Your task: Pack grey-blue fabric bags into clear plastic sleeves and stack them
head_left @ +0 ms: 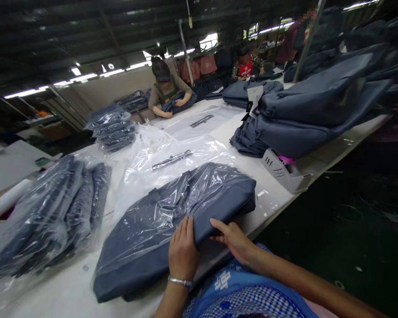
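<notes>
A dark blue-grey fabric bag lies in front of me on the table, with a clear plastic bag over much of its upper side. My left hand, a silver bangle at its wrist, has its fingers together on the near edge of the plastic; its thumb is hidden. My right hand grips the near edge of the fabric bag, thumb above and fingers below. The fabric bag's right end looks bare of plastic along the front.
Plastic-wrapped bags lie in a pile at left and another pile behind. Flat clear plastic bags lie beyond. Unwrapped bags are stacked at right, near a white box. Co-workers work across the table.
</notes>
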Demonstrator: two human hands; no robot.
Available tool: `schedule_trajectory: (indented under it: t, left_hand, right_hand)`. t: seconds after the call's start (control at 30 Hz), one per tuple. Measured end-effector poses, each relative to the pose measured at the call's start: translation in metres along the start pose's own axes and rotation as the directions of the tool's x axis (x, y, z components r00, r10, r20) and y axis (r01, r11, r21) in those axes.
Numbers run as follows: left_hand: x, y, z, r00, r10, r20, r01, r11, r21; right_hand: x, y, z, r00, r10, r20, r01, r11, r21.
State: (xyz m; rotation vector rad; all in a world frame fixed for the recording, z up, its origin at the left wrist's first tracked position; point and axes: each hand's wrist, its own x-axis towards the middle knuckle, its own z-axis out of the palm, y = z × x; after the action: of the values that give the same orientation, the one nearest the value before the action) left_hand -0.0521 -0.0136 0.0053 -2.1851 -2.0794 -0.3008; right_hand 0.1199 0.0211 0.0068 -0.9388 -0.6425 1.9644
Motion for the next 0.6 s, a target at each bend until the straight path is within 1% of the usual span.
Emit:
schedule_trajectory:
  t: [0.07,0.13,0.17,0.2,0.23,0.3,0.33,0.4,0.5,0.6]
  left_hand:
    - [0.015,-0.006,-0.018,0.996,-0.087,0.025,0.088,0.996,-0.028]
    - [0.036,-0.016,-0.041,0.98,-0.189,0.063,0.191,0.981,-0.031]
    - [0.048,-0.021,-0.053,0.971,-0.229,0.067,0.23,0.973,-0.016]
    - [0.06,-0.026,-0.064,0.966,-0.251,0.064,0.252,0.968,0.003]
    - [0.073,-0.031,-0.075,0.963,-0.264,0.052,0.263,0.964,0.025]
    - [0.095,-0.04,-0.093,0.961,-0.276,0.031,0.274,0.96,0.064]
    - [0.105,-0.044,-0.101,0.959,-0.282,0.024,0.279,0.957,0.08]
    - [0.12,-0.051,-0.111,0.957,-0.288,0.013,0.286,0.953,0.102]
    - [0.133,-0.058,-0.118,0.954,-0.298,-0.002,0.297,0.948,0.113]
    - [0.139,-0.06,-0.118,0.952,-0.306,-0.006,0.304,0.947,0.106]
  right_hand:
    - [0.007,-0.01,0.015,0.99,-0.076,0.12,0.083,0.995,-0.057]
    - [0.022,-0.016,0.023,0.954,-0.118,0.274,0.15,0.984,-0.098]
    - [0.032,-0.017,0.024,0.942,-0.131,0.308,0.175,0.977,-0.119]
    - [0.043,-0.017,0.022,0.943,-0.141,0.302,0.19,0.972,-0.14]
    - [0.055,-0.014,0.017,0.955,-0.149,0.258,0.194,0.968,-0.158]
    - [0.081,-0.008,0.003,0.981,-0.162,0.106,0.18,0.965,-0.19]
    - [0.094,-0.004,-0.005,0.986,-0.165,0.03,0.168,0.966,-0.197]
    - [0.119,0.0,-0.019,0.981,-0.177,-0.074,0.159,0.966,-0.203]
    - [0.154,-0.004,-0.028,0.964,-0.203,-0.173,0.162,0.961,-0.224]
    - [0.184,-0.022,-0.025,0.94,-0.246,-0.238,0.18,0.947,-0.266]
